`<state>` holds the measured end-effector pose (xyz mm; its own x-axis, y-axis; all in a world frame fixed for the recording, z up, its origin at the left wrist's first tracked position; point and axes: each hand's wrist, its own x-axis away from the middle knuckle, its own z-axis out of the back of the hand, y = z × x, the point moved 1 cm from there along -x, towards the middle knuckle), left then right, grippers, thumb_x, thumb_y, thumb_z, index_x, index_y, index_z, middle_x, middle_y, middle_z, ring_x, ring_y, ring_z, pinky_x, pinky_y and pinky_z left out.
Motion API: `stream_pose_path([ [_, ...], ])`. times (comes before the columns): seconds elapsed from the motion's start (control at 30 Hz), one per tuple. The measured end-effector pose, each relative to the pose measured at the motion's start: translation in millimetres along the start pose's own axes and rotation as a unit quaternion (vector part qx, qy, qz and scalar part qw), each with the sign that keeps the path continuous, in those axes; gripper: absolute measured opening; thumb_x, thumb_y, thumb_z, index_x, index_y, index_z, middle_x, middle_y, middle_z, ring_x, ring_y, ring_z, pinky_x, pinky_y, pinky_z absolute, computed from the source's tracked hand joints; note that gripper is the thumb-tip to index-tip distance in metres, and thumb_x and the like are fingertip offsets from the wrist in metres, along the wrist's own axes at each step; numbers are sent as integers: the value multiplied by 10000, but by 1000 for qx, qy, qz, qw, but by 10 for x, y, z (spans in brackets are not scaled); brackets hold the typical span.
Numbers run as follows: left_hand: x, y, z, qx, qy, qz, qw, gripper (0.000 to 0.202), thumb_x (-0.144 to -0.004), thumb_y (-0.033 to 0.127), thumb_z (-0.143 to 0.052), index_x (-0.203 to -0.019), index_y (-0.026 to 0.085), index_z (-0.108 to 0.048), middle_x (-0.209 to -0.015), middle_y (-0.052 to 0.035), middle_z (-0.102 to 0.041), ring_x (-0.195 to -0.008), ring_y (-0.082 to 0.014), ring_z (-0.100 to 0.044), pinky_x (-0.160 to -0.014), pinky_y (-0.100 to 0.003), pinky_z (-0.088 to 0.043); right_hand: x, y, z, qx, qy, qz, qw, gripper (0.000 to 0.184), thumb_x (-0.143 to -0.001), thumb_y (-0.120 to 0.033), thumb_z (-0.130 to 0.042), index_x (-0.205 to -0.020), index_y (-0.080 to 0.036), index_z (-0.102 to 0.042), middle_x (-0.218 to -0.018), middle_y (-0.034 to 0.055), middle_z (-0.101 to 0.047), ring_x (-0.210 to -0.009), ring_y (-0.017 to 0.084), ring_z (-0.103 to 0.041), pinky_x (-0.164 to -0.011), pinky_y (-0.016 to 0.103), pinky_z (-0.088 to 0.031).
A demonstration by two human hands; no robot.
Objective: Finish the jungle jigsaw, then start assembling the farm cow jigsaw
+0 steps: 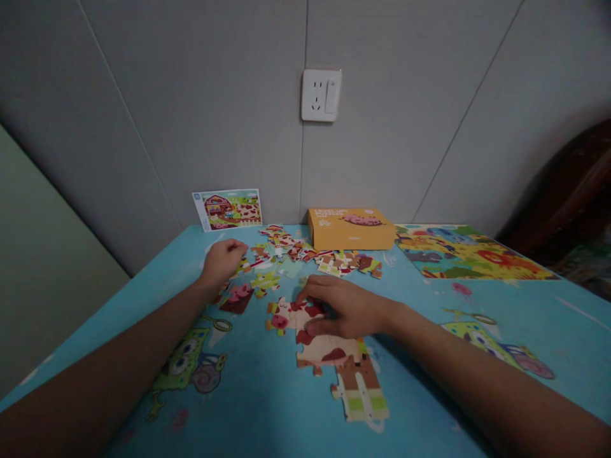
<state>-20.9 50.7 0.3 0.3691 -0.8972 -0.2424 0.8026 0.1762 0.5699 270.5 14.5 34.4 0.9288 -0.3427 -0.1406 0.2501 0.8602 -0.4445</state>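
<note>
My right hand [340, 306] lies on a partly joined cow puzzle [334, 356] in the middle of the blue cartoon tablecloth [267, 407], its fingers curled and pressing a piece at the puzzle's top. My left hand [223, 259] reaches further back and left, its fingers bent down into a scatter of loose puzzle pieces [296, 251]. What, if anything, its fingers grip is hidden. A dark pink-and-brown piece [237, 298] lies just below that hand.
An orange puzzle box [351, 229] stands at the back against the grey wall. A reference picture card [228, 208] leans on the wall at the left. A finished colourful puzzle [463, 253] lies at the right. A wall socket [321, 95] is above.
</note>
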Motion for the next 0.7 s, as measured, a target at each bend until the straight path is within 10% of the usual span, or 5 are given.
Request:
stream_pose_path([
  [0.23,-253,216,-151,-117,50,14,992,245,-775,276,-508,-817,193,-735,-802,-118,-741,-746,-293,-680,-643,-345,-479,-23,18,-10,23,6,-2,1000,387,-830,-386,-702,-1128,-155,-615,-983,79,-583,-871,200,-548,-769,320,-444],
  [0.53,-148,549,-181,-192,69,-229,952,272,-855,242,-456,-900,141,-705,-1029,-153,-707,-1048,-280,-616,-959,-353,-441,34,61,-21,17,18,7,1000,361,-833,-333,-697,-1137,-148,-639,-1008,84,-603,-903,203,-568,-814,330,-460],
  [0.7,7,998,118,-218,76,-227,946,253,-837,269,-464,-806,149,-684,-751,-113,-695,-747,-266,-652,-680,-343,-468,32,45,-23,11,30,5,999,274,-861,-271,-656,-1104,-146,-661,-971,75,-597,-863,181,-567,-782,303,-463],
])
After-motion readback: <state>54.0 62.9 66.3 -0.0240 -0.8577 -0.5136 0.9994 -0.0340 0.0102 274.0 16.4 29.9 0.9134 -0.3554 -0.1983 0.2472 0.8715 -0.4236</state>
